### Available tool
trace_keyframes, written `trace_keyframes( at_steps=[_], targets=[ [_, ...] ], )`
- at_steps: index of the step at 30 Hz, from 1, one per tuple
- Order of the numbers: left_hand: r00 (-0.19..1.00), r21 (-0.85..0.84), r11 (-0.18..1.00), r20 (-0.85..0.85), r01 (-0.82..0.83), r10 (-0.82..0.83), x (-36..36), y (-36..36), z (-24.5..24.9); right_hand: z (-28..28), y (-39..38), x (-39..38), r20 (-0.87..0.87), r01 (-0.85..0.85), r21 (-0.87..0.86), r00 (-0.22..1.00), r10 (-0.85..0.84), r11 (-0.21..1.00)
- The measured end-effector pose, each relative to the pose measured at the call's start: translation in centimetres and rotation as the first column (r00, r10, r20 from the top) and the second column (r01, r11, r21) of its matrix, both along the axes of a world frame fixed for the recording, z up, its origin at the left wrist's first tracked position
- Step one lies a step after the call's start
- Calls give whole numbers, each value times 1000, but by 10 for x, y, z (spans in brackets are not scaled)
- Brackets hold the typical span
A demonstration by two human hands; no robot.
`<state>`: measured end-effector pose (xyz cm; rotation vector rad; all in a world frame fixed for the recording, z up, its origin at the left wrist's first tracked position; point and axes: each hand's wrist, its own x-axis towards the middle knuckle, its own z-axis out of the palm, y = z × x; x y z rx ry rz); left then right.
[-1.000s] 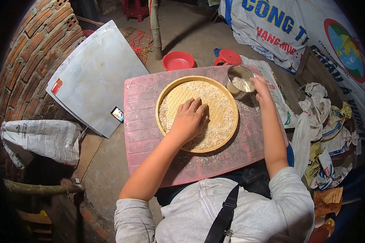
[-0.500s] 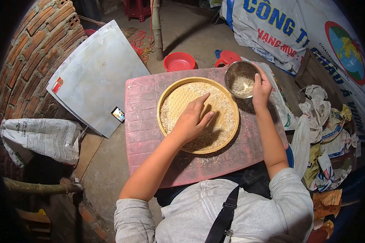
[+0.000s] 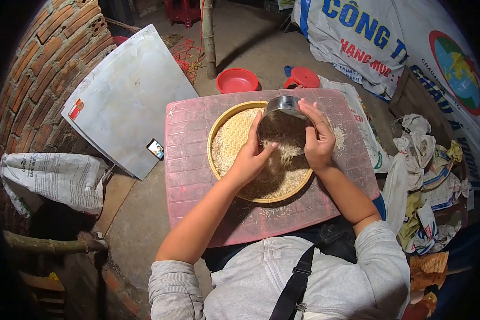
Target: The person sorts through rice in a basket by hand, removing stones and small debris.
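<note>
A round metal bowl (image 3: 282, 103) is tipped over a woven bamboo tray (image 3: 268, 200), its mouth facing down and toward me. Pale rice grains (image 3: 286, 156) spill from its lower edge. On the bowl's right side my right hand (image 3: 320, 140) grips the wall, fingers over the upper rim. My left hand (image 3: 252, 158) holds the left side, with its thumb along the lower rim. Grain is spread over the tray, and part of the weave (image 3: 239, 129) shows at its left. Shadow hides some of the bowl's inside.
The tray stands on a pink plastic table (image 3: 189, 186) with scattered grains on it. Beyond it are a red basin (image 3: 237, 81) and a red lidded container (image 3: 305, 78). Crumpled sacks (image 3: 426, 176) lie to the right; a pale board (image 3: 130, 96) leans at left.
The bowl has moved left from the table's right side to over the tray and tipped, and grain pours out. My left hand has lifted from the grain to the bowl's left side.
</note>
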<state>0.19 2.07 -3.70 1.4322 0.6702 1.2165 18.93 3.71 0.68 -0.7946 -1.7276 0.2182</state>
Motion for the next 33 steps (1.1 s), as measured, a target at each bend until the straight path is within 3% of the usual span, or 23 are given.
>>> trace_keyframes(
  at_steps=[1,4,9,12,14,17,19,20,22,28,33],
  targets=[
    [999,-67,998,48,17,-14,-1,-1,1,0,0,0,-3,-6,-3,1000,6,1000],
    [999,19,999,-3,-39,39,-5,5,-4,-1,1,0,8,-29,15,1000,29,999],
    [998,-58,997,40,-43,45,-9,-2,10,-7,4,1,25,-111,8,994,110,994],
    [999,-50,997,3,-51,51,-8,0,6,-10,9,-1,-84,-251,0,965,250,968],
    [998,-4,998,-6,-62,62,-8,3,0,-6,7,-1,11,-249,-88,968,251,965],
    [994,75,992,10,-105,104,-8,3,1,-11,12,3,128,-221,-35,966,224,975],
    [997,-83,994,9,-70,71,-12,-3,12,-5,9,0,146,-218,1,965,216,976],
    [997,-83,994,8,-70,70,-12,-3,12,-4,8,-1,165,-216,36,964,208,976],
    [991,47,992,59,-120,117,-10,0,12,-5,8,2,208,-199,55,961,184,978],
    [983,75,990,151,-119,107,-9,-2,21,-5,4,6,319,-194,154,938,137,969],
    [981,201,961,83,-189,175,-11,-3,23,-11,0,5,339,-243,207,926,163,948]
  ],
)
